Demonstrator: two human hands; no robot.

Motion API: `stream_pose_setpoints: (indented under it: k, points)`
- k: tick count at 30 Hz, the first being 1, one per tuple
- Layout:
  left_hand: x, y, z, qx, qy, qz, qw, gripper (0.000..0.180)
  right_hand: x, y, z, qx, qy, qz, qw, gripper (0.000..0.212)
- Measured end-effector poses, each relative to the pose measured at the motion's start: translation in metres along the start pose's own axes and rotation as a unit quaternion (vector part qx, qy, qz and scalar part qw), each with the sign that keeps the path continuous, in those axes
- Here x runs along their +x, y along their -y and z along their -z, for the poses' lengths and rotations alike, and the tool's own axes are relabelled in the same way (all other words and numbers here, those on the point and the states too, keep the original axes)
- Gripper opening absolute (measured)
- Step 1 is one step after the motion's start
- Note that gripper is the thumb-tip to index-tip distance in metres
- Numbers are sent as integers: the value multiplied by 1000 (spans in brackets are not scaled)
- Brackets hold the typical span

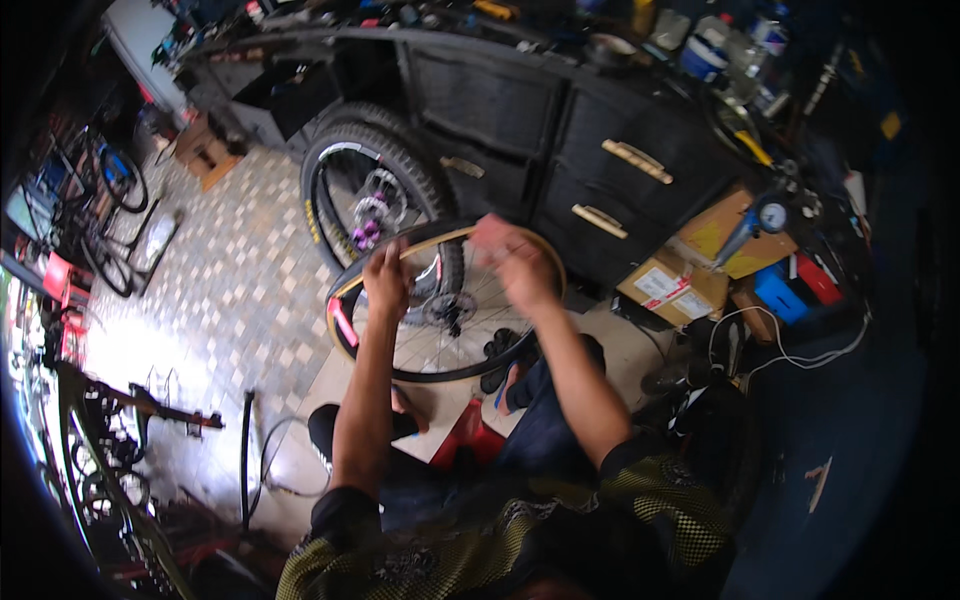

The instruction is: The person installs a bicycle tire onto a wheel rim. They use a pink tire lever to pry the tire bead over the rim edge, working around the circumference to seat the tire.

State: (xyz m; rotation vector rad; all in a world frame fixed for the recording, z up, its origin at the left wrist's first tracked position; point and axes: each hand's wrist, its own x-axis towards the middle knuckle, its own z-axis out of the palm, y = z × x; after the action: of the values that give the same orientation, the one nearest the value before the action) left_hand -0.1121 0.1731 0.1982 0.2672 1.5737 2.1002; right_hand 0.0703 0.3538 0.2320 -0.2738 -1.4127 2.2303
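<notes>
A bicycle wheel [440,377] with a black rim, thin spokes and a pink patch stands tilted in front of me, between my legs. A tan band, perhaps a tyre sidewall or a strip, follows part of its edge. My left hand [387,280] is closed on the upper left of the wheel's edge. At the upper right of the wheel, my right hand [522,268] is closed, blurred by motion, with a small flat pink piece [488,232] at its fingertips. Whether that piece is cloth or a pad, I cannot tell.
Wheels with knobbly tyres [405,150] lean against black cabinets [480,100] just beyond. Cardboard boxes [680,285] and a floor pump with a gauge [772,216] stand at right. Bicycles [100,220] stand at left; a black tube-like piece [247,450] lies nearer.
</notes>
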Motion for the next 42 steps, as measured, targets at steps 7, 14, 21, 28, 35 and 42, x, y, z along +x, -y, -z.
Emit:
stream_pose_setpoints:
  k: [7, 14, 21, 28, 35, 42]
  points:
    - [-91, 35, -25, -334, 6, 117, 935, 57, -57, -75, -102, -541, 131, 302, 774, 56]
    - [-147, -16, -73, -187, 376, 36, 907, 89, -12, -115, 19, -428, -64, 22, 901, 70]
    - [-95, -12, 7, 544, 96, -347, 758, 61, -73, -32, -100, 298, 89, -157, 937, 95]
    - [-82, -6, 25, -90, 58, -29, 994, 79, -54, 26, -154, -440, 205, 303, 820, 93]
    - [-96, -121, 62, -353, 162, -18, 921, 103, 126, 36, -79, -612, -6, 413, 675, 48]
    - [-38, -106, 229, -106, -157, -113, 975, 30, 372, 168, -158, -640, -8, 478, 601, 37]
